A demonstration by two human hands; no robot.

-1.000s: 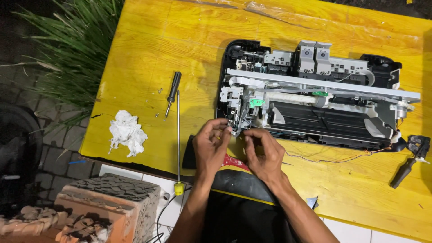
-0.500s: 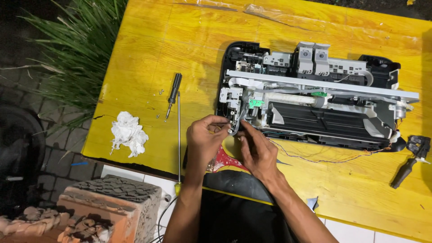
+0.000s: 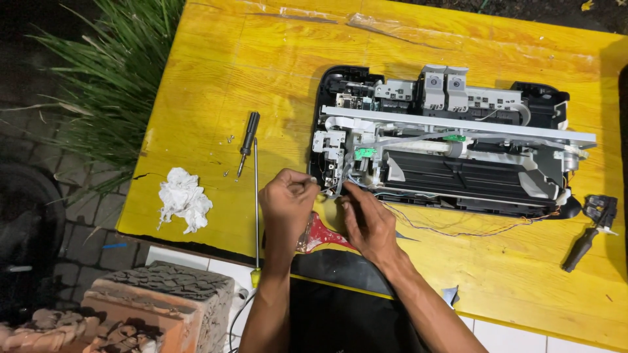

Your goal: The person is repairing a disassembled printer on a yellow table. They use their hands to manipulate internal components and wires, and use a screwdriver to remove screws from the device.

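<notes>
Both hands are brought together at the front left corner of an opened printer point(image 3: 451, 140) on a yellow desk point(image 3: 216, 72). The left hand point(image 3: 286, 199) is curled in a closed grip on a small part; the right hand point(image 3: 366, 219) is pinched beside it, contents unclear. A screwdriver point(image 3: 246, 140), crumpled tissue point(image 3: 183, 199), pliers point(image 3: 589, 229), grass point(image 3: 111, 72) and bricks point(image 3: 157, 307) are seen around.

Whatever is pinched at the opened printer point(image 3: 451, 150) near corner is hidden by the left hand point(image 3: 286, 199) and right hand point(image 3: 367, 219); the tiny screws point(image 3: 230, 138) left of it are barely resolved.
</notes>
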